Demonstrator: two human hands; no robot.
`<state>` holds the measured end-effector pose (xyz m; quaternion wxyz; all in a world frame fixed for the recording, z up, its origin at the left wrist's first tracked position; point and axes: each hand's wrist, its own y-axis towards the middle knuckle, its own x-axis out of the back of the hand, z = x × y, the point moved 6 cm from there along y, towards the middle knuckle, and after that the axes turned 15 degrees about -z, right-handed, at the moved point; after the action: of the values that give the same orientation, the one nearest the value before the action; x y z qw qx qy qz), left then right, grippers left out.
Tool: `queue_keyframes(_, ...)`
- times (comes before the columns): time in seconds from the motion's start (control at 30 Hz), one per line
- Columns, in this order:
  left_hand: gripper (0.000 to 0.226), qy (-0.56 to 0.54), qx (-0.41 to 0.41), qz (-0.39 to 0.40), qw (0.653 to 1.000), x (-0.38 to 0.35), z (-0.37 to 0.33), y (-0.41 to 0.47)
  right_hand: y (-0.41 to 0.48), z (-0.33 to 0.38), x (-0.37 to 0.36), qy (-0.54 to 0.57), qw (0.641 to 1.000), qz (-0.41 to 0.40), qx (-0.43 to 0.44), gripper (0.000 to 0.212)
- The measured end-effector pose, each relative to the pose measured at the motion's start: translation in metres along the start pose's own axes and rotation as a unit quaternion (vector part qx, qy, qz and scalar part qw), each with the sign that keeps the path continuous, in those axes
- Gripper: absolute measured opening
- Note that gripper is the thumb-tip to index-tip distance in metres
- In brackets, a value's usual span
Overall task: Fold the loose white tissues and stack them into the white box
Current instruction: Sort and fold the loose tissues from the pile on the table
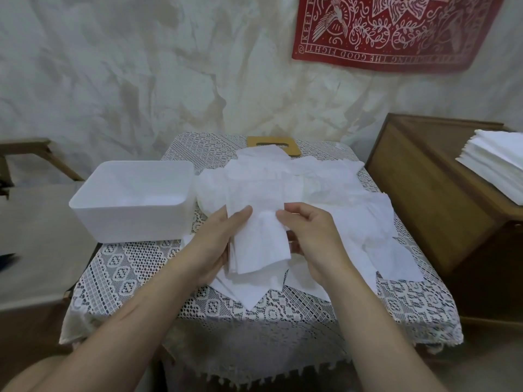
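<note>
White paper fills the middle of the view: a folded tissue [260, 241] is held just above the bench between two bare hands. The left hand [215, 247] grips its left edge and the right hand [317, 241] its right edge. Each thumb is pressed on top near the upper corners, and the fingers [293, 244] curl underneath, pinching the sheet. A few more sheets hang bunched below it.

From 12 to 4 o'clock of the hands, loose tissues [325, 182] lie spread and overlapping across the bench, some crumpled, some flat. More flat sheets lie under the hands at 6 o'clock.

At 10 o'clock stands the white box [133, 219], a rectangular plastic tub with rounded corners and an open top, just beside the tissue pile. Whether anything lies inside cannot be told.

The bench [135, 281] is covered by a white lace cloth that hangs over its front edge. At 12 o'clock, at the far edge, a light wooden lid [254, 141] with a slot is partly covered by tissues.

At 3 o'clock is a brown wooden cabinet [424, 199], with a neat stack of white sheets [498, 168] on top.

At 1 o'clock, a red banner [396, 32] with white bird and leaf patterns hangs on the pale, crumpled wall covering. "THE GOOD FIGHT" reads upside down along its lower edge, and "KEEP" runs along its left edge.
</note>
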<state>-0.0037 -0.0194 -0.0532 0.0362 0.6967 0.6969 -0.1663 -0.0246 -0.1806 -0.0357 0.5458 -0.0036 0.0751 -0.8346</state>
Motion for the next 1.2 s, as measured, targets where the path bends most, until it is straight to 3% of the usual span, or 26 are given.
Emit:
queue_keyframes(0.2, 0.027, 0.010, -0.018, -0.010, 1.000, 0.002, 0.001, 0.001, 0.001, -0.002, 0.000, -0.006, 1.000, 0.009, 0.005, 0.006)
queue_keyframes(0.37, 0.027, 0.026, -0.028, -0.027, 0.999, 0.007, 0.001, 0.003, 0.012, -0.001, 0.008, -0.123, 0.988, -0.024, 0.091, 0.017)
queue_keyframes(0.43, 0.029, 0.027, -0.025, -0.027, 0.999, 0.008, 0.001, 0.004, 0.014, -0.005, 0.007, -0.151, 0.985, -0.003, 0.079, 0.023)
queue_keyframes(0.63, 0.031, 0.067, -0.035, -0.034, 0.997, 0.012, 0.004, 0.009, 0.014, -0.012, -0.002, -0.111, 0.992, 0.022, 0.055, 0.018)
queue_keyframes(0.77, 0.022, 0.069, -0.030, -0.088, 0.993, 0.027, 0.005, 0.017, 0.023, -0.010, 0.001, -0.123, 0.991, -0.001, 0.061, 0.009)
queue_keyframes(0.93, 0.023, 0.080, -0.029, -0.124, 0.989, 0.044, 0.006, 0.026, 0.047, 0.000, 0.015, -0.254, 0.951, -0.095, 0.147, 0.005)
queue_keyframes(1.2, 0.027, 0.066, -0.029, -0.120, 0.990, 0.048, 0.009, 0.030, 0.058, -0.001, -0.019, -0.329, 0.930, -0.070, 0.149, 0.022)
